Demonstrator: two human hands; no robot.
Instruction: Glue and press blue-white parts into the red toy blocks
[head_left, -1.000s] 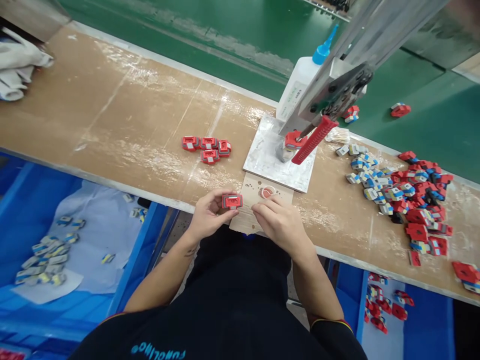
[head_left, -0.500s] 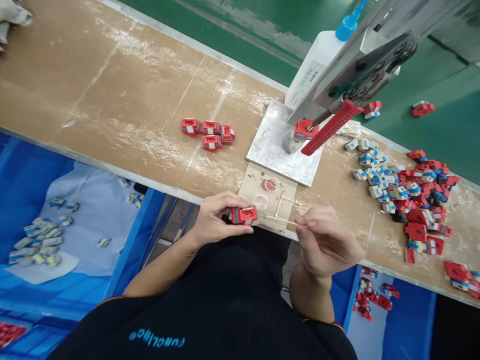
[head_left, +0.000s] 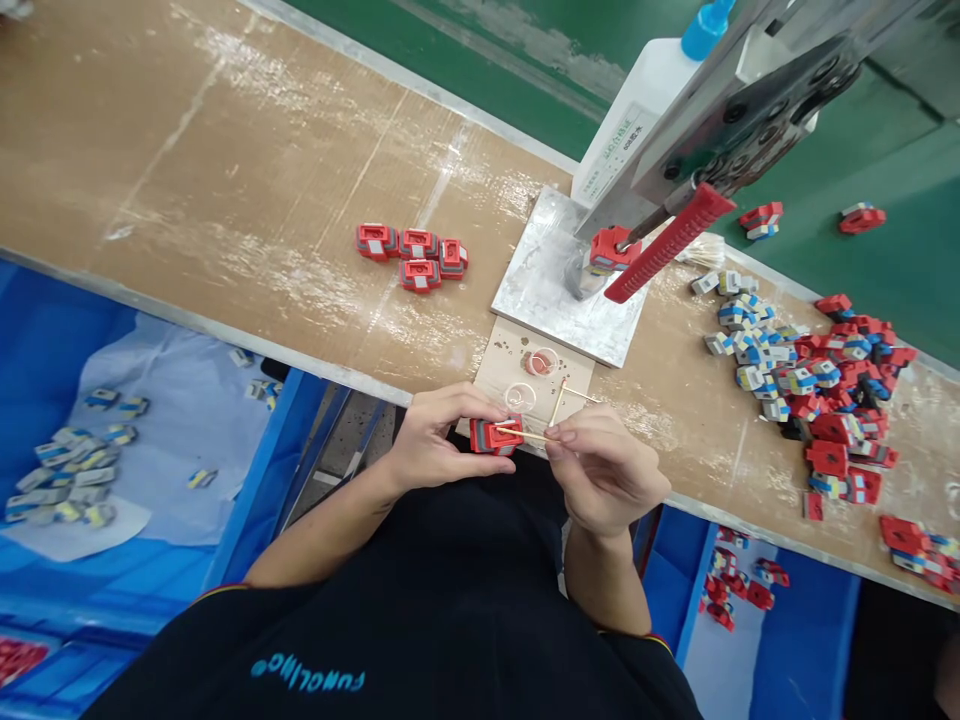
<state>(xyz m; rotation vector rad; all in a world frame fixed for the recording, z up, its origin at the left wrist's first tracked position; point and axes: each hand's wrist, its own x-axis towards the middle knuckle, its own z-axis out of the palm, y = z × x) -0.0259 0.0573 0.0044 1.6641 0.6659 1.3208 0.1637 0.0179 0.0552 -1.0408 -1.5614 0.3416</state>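
My left hand (head_left: 435, 440) grips a small red block part (head_left: 496, 436) at the bench's near edge. My right hand (head_left: 604, 470) pinches a thin wooden stick (head_left: 525, 434) whose tip touches the top of that part. Just beyond lies a small card (head_left: 501, 365) with two round glue blobs, one pinkish (head_left: 540, 362), and another stick (head_left: 557, 401) resting on it. Several finished red parts (head_left: 414, 256) sit grouped on the brown bench.
A hand press with a red handle (head_left: 660, 255) stands on a metal plate (head_left: 547, 300), a red part under it. A white glue bottle (head_left: 637, 110) is behind. A heap of red and blue-white parts (head_left: 814, 385) lies right. Blue bins (head_left: 112, 470) sit below the bench.
My right hand picked up a stick and brought it left onto the red part. The left hand drew the part slightly nearer. The view shifted down and right.
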